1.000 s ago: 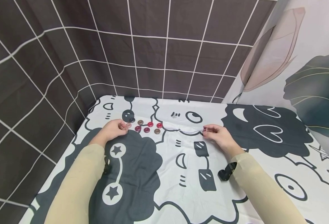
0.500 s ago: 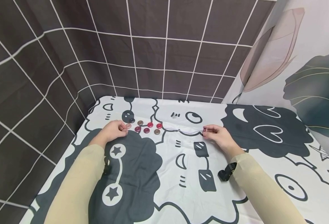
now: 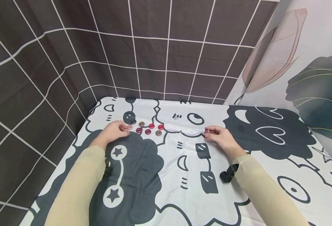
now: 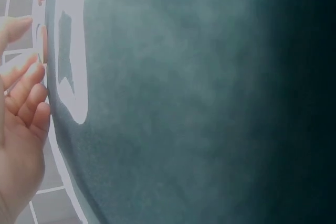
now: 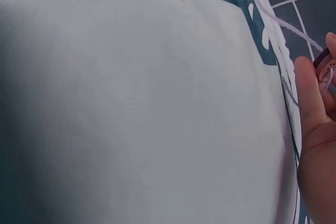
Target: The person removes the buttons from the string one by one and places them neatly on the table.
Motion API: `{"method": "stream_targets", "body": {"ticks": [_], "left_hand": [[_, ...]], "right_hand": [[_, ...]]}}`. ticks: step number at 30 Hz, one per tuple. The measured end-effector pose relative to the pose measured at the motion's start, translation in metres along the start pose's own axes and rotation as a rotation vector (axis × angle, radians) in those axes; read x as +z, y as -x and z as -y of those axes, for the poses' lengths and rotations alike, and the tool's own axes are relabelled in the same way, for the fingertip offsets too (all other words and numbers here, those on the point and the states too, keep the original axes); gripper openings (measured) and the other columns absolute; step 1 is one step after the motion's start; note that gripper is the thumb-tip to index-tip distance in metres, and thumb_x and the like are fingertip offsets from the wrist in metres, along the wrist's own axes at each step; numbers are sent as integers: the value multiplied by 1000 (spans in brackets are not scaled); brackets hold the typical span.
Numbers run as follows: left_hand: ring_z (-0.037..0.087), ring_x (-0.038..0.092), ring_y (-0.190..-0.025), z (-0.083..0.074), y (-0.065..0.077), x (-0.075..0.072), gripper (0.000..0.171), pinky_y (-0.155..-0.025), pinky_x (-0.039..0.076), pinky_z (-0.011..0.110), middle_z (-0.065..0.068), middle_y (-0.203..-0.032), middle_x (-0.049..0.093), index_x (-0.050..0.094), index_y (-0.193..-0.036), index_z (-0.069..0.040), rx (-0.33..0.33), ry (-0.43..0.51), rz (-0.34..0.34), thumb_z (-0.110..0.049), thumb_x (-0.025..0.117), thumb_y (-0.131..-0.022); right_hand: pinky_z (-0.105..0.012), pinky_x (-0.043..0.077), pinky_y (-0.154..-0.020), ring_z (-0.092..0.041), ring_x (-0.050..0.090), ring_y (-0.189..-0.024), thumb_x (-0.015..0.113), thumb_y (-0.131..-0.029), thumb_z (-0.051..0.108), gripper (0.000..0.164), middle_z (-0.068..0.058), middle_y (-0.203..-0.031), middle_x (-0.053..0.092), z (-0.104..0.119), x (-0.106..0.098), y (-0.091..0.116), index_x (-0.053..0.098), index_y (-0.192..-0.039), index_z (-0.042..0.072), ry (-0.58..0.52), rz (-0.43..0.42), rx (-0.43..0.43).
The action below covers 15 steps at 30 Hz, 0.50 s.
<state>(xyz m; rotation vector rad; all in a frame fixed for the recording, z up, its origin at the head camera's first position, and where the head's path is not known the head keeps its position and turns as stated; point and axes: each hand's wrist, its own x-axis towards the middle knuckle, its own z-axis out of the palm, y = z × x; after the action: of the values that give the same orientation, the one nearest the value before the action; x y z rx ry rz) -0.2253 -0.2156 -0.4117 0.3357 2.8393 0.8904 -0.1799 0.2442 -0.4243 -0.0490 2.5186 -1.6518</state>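
Observation:
My left hand (image 3: 115,130) is at the left end of a group of loose buttons, fingers curled, fingertips at a pale pink button (image 3: 127,131). In the left wrist view, the thumb and forefinger frame a tan-pink button (image 4: 44,44) seen edge-on. Another pink button (image 3: 129,127) lies right beside these fingertips. Off to the right, my right hand (image 3: 220,136) pinches a dark red button (image 5: 324,65) between thumb and fingers. A lilac thread (image 5: 294,29) runs to this button and shows at its holes.
Red buttons (image 3: 151,126), maroon buttons (image 3: 148,132), brown buttons (image 3: 158,133) and a dark button (image 3: 133,121) lie on the black-and-white patterned cloth. A dark grid curtain (image 3: 149,53) hangs behind the table, with a leaf-print curtain (image 3: 318,84) at the right.
My left hand's fingertips shift very slightly beside the pink buttons. The right hand stays in place with its button, and the loose buttons keep their places.

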Motion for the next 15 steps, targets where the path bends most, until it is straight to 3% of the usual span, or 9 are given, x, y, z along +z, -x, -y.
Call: {"method": "stream_targets", "body": {"ticks": [7,15], "left_hand": [[29,56,-87,-4,0,-6,30,-83,44,45,13,-94,61,60,-101,-1,-29,20,-55,-27,64,-86],[32,56,-98,-10,-2,-11,31,-89,42,46,17,-104,60,58,-110,1,-60,34,-96,-21,54,-89]], "right_hand": [[-17,48,-72,-8,60,-83,70,-84,18,47,-13,-105,60,-1,-2,-2,56,-123,-3,9,2,12],[-17,49,-73,-8,60,-83,70,-84,15,46,-11,-103,60,0,-1,-1,56,-123,-4,-12,8,15]]}}
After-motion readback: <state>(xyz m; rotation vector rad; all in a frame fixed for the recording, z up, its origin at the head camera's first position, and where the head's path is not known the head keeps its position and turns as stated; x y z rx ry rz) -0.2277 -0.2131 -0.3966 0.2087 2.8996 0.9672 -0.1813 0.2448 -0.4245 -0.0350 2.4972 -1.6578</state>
